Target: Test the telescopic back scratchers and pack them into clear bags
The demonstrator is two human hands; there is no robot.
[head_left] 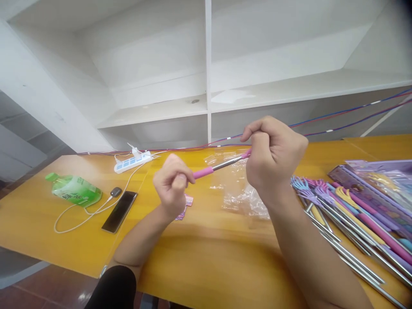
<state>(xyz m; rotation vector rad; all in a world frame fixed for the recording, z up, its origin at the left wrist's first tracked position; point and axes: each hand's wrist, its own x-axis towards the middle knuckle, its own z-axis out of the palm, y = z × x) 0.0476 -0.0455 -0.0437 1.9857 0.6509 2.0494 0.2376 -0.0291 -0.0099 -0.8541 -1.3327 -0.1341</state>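
Both of my hands grip a slim pink and silver telescopic back scratcher (228, 162), held slantwise above the table. My left hand (173, 182) is closed round its pink handle end. My right hand (273, 159) is closed on the other end, where a little pink shows beside the fingers and the tip is hidden. Between the fists a short length of metal rod is exposed. Clear plastic bags (238, 193) lie on the table below the hands. Small pink printed cards (184, 208) rest partly behind my left wrist.
To the right lie several back scratchers (354, 214) with coloured hand-shaped heads, beside a purple box (380, 193) of wrapped ones. On the left are a green bottle (75, 190), a phone (119, 212), a cable and a power strip (133, 162). White shelving (154, 112) stands behind the table.
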